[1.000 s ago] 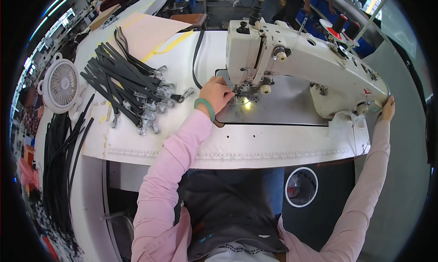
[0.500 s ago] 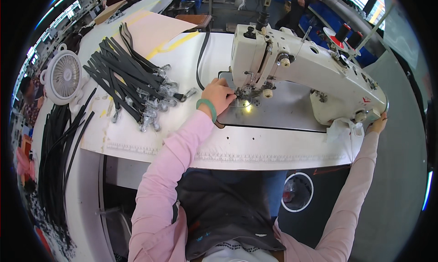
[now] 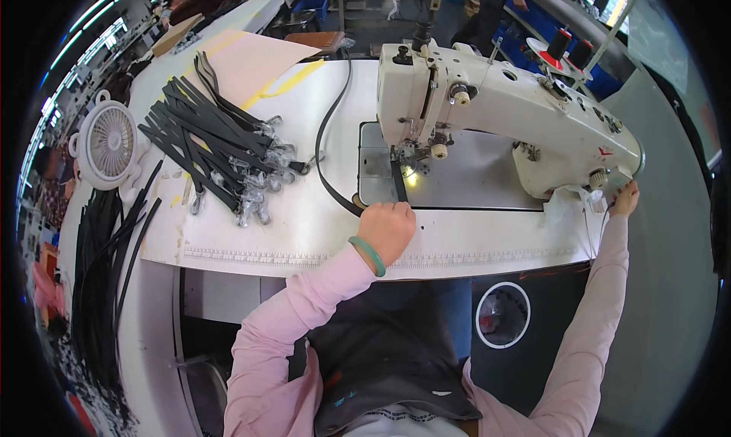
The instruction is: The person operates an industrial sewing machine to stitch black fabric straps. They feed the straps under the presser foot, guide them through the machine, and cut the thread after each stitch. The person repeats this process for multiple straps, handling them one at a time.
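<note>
My left hand (image 3: 387, 231) is closed on a black strap (image 3: 329, 180) in front of the sewing machine's metal plate (image 3: 476, 174). From the fist, one stretch of strap runs up to the presser foot and needle area (image 3: 403, 151). Another stretch curves away to the left and back, ending in a clear-wrapped tip. On the right, my right hand (image 3: 626, 199) has its fingers curled at the lower edge of the handwheel (image 3: 641, 159) of the white sewing machine (image 3: 525, 102). A small lamp lights the needle area.
Left of the machine lies a pile of black straps (image 3: 205, 132) with clear-wrapped ends. A white fan (image 3: 108, 144) stands beside it, above more hanging black strips (image 3: 95, 269). Thread spools (image 3: 560, 45) stand behind the machine. A white-rimmed bin (image 3: 502, 315) sits below the table.
My left hand has moved from beside the needle toward the table's front edge, drawing the strap with it. Strap now shows between needle and hand. My right hand stays by the handwheel.
</note>
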A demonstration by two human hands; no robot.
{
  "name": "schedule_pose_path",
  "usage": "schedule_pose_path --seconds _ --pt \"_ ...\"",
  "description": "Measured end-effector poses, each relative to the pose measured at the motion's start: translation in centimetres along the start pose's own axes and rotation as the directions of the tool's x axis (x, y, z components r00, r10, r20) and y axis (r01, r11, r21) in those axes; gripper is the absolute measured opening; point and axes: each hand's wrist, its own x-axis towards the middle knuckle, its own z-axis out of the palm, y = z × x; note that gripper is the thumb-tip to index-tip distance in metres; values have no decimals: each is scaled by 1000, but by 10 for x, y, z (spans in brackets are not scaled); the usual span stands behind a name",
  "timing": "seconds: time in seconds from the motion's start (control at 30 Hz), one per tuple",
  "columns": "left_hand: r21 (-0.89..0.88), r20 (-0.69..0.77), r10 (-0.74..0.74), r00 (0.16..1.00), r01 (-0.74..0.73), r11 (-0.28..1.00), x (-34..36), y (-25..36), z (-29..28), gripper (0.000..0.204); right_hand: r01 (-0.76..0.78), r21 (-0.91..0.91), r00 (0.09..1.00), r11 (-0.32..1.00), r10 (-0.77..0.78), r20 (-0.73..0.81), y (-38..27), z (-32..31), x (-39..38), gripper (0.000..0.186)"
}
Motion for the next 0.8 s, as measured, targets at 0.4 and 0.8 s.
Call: schedule_pose_path --seconds 0.4,0.8 --pt "-145 -32 -112 993 107 984 6 -9 -2 14 325 138 927 936 -344 152 -54 22 -188 26" --pt "-244 64 169 983 -149 958 -33 41 -37 18 474 302 134 827 -407 904 -91 90 -357 24"
